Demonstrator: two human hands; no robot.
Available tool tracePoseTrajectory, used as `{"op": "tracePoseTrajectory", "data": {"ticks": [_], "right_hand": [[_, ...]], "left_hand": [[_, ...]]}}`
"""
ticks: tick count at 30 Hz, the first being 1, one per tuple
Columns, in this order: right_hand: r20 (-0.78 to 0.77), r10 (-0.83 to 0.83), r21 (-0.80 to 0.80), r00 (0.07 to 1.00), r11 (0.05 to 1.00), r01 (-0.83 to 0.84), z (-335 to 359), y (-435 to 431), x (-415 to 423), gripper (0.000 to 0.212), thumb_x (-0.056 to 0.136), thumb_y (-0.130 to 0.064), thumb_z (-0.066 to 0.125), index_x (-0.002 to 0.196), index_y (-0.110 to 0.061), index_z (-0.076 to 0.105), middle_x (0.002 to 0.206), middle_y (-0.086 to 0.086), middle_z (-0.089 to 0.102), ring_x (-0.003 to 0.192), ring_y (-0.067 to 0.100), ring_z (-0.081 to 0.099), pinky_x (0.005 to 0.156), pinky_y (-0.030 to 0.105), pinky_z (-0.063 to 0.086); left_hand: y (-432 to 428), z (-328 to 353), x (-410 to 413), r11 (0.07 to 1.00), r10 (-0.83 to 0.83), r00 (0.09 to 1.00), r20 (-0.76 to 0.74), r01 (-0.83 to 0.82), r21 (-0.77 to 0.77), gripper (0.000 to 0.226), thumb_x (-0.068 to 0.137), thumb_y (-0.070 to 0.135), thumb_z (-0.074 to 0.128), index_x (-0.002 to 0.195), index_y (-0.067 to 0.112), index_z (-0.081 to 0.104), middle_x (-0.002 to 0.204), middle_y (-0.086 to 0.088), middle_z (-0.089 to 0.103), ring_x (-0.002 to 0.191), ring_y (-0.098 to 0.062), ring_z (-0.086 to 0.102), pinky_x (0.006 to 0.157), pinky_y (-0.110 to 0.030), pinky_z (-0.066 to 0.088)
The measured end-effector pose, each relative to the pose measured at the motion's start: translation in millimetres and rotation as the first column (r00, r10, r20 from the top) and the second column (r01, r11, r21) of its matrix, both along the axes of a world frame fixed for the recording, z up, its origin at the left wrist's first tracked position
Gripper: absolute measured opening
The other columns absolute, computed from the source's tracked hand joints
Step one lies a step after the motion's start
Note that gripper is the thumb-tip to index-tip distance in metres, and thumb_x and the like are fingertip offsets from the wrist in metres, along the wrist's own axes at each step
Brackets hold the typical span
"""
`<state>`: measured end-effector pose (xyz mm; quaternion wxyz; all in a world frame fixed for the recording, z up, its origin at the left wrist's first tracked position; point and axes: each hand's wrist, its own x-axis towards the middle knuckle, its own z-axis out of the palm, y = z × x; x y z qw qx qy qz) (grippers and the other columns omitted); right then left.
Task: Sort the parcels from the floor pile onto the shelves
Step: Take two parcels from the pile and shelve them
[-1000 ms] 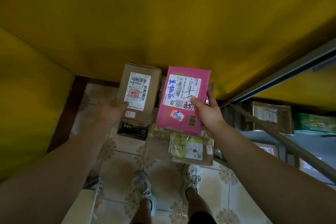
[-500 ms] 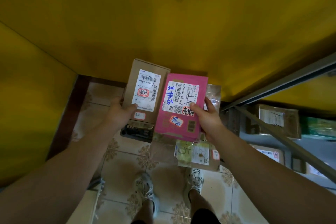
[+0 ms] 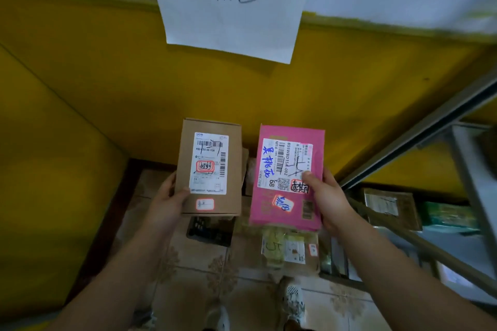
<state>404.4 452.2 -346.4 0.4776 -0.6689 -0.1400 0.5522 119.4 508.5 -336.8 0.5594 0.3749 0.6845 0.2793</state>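
My left hand (image 3: 168, 203) grips a brown cardboard box (image 3: 234, 148) by its lower left edge, label side up. My right hand (image 3: 329, 196) grips a pink parcel (image 3: 269, 215) at its right edge, thumb on the white label. Both parcels are held up side by side in front of the yellow wall. Below them the floor pile shows a brown parcel with a yellow-green label (image 3: 291, 250) and a dark box (image 3: 209, 231). The metal shelf (image 3: 457, 234) stands to the right with parcels on it.
A handwritten paper sign (image 3: 228, 0) hangs on the wall above. A brown parcel (image 3: 390, 205) and a green packet (image 3: 451, 213) lie on the shelf. A slanted shelf brace (image 3: 419, 244) crosses at the right. My shoes (image 3: 294, 301) stand on the tiled floor.
Both parcels have come up higher and moved slightly apart. The view has tilted upward, bringing the paper sign into sight.
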Motion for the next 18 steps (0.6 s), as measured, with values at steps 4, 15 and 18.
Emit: {"op": "tracePoseTrajectory", "data": {"ticks": [4, 15, 18], "right_hand": [[0.093, -0.057, 0.089, 0.994, 0.995, 0.049, 55, -16, -23, 0.037, 0.101, -0.023, 0.055, 0.137, -0.023, 0.047, 0.107, 0.004, 0.074, 0.085, 0.024, 0.075, 0.075, 0.044, 0.061], [0.247, -0.174, 0.272, 0.953, 0.957, 0.104, 166, -89, -50, 0.058, 0.086, -0.03, 0.074, 0.138, -0.023, 0.047, 0.109, 0.002, 0.074, 0.086, 0.023, 0.075, 0.076, 0.044, 0.061], [0.26, -0.22, 0.339, 0.94, 0.932, 0.124, 190, -118, -47, 0.053, 0.087, -0.022, 0.074, 0.135, -0.022, 0.049, 0.107, 0.004, 0.074, 0.084, 0.023, 0.075, 0.069, 0.039, 0.061]], "left_hand": [[0, 39, -7, 0.995, -0.047, 0.994, 0.099, 0.039, 0.087, 0.034, 0.102, 0.018, 0.045, 0.132, 0.034, 0.05, 0.108, 0.007, 0.067, 0.089, -0.011, 0.066, 0.06, -0.025, 0.054], [-28, 142, -13, 0.886, -0.242, 0.958, 0.151, 0.154, 0.438, 0.043, 0.098, 0.018, 0.054, 0.132, 0.041, 0.045, 0.098, 0.022, 0.064, 0.085, -0.003, 0.067, 0.062, -0.021, 0.05], [-48, 163, -7, 0.849, -0.292, 0.94, 0.175, 0.17, 0.5, 0.041, 0.096, 0.015, 0.056, 0.127, 0.041, 0.046, 0.096, 0.021, 0.065, 0.078, 0.0, 0.07, 0.054, -0.016, 0.052]]}}
